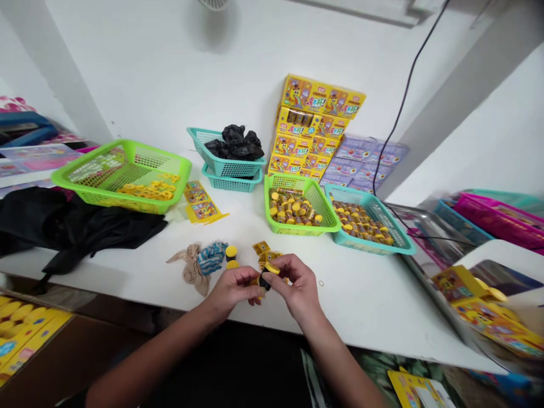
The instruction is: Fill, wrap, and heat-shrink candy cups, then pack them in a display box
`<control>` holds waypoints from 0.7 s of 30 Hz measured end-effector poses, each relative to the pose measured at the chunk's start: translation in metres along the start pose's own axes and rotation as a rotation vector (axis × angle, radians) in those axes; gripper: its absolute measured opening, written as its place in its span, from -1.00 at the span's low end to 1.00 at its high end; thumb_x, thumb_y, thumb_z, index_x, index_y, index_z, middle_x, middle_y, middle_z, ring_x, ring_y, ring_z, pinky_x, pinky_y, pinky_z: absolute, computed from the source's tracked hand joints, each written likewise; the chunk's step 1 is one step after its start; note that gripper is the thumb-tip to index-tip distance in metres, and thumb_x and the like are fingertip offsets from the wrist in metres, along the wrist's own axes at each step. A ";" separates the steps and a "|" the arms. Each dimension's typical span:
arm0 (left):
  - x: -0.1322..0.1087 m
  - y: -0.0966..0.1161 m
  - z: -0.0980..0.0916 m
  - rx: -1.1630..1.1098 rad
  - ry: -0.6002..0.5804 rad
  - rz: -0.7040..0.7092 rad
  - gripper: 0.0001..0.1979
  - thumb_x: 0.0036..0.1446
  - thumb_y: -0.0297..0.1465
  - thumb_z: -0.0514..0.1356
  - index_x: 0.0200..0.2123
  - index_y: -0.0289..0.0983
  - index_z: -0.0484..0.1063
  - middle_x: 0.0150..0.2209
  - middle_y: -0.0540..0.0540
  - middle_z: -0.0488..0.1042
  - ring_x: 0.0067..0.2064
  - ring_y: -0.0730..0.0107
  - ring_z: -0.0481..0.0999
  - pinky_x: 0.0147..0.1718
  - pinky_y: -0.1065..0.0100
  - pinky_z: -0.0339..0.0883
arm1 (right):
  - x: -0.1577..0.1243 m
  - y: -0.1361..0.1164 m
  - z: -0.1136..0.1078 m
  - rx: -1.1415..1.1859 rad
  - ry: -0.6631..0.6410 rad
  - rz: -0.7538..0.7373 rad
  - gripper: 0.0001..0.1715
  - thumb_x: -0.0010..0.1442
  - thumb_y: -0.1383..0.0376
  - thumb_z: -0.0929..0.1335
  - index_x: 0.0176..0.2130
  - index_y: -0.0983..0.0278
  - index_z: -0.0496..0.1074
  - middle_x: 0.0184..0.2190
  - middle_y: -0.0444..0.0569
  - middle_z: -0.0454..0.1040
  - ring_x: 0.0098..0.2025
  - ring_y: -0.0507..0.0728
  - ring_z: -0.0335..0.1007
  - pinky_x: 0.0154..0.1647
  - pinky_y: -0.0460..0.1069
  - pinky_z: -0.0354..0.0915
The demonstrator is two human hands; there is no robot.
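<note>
Both my hands meet over the near edge of the white table [178, 272]. My left hand [233, 288] and my right hand [297, 286] are closed together on a small dark tube with a yellow cap [267, 275]. Just beyond the hands lie two more yellow-capped tubes [232, 256] and a few small yellow stickers [262, 249]. A crumpled beige and blue cloth [199, 263] lies to the left of them.
A green basket [317, 198] and a teal basket [385, 218] hold several yellow-capped tubes. A big green basket [123, 170], stacked teal baskets with black bags [232, 156], stacked yellow boxes [314, 127], purple packs [365, 156], black cloth [76, 224] and a metal tray [429, 238] surround them.
</note>
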State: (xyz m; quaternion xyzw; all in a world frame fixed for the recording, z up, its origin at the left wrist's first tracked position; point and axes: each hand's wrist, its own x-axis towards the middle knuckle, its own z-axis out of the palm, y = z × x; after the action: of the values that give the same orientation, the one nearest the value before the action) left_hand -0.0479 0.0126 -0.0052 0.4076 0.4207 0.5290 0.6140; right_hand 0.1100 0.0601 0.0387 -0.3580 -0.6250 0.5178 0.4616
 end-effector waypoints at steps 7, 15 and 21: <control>0.006 -0.001 0.006 -0.155 -0.111 -0.098 -0.69 -0.06 -0.26 0.42 -0.30 -0.36 0.55 -0.34 -0.17 0.60 -0.41 0.36 0.56 -0.40 0.39 0.38 | -0.001 0.004 0.000 0.096 0.057 0.132 -0.72 -0.09 0.22 0.52 -0.41 0.24 0.40 -0.53 -0.19 0.42 -0.53 0.00 0.28 -0.53 -0.09 0.23; 0.011 -0.010 0.010 -0.382 -0.180 -0.236 -0.65 -0.03 -0.20 0.40 -0.28 -0.37 0.56 -0.31 -0.20 0.59 -0.35 0.28 0.58 -0.27 0.26 0.41 | -0.001 0.007 0.003 0.077 0.138 0.126 -0.72 -0.08 0.20 0.51 -0.43 0.24 0.39 -0.55 -0.20 0.39 -0.56 0.00 0.25 -0.54 -0.08 0.22; 0.012 -0.009 0.014 -0.275 -0.132 -0.150 -0.64 -0.02 -0.21 0.40 -0.24 -0.37 0.58 -0.30 -0.17 0.57 -0.34 0.33 0.54 -0.27 0.30 0.37 | -0.002 0.005 0.002 -0.023 0.186 0.005 -0.79 -0.07 0.26 0.51 -0.42 0.23 0.43 -0.52 -0.17 0.42 -0.51 0.00 0.23 -0.45 -0.06 0.23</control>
State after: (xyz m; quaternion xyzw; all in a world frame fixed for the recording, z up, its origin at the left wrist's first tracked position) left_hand -0.0304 0.0228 -0.0100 0.3207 0.3325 0.5063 0.7281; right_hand 0.1082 0.0581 0.0336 -0.4112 -0.5845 0.4763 0.5123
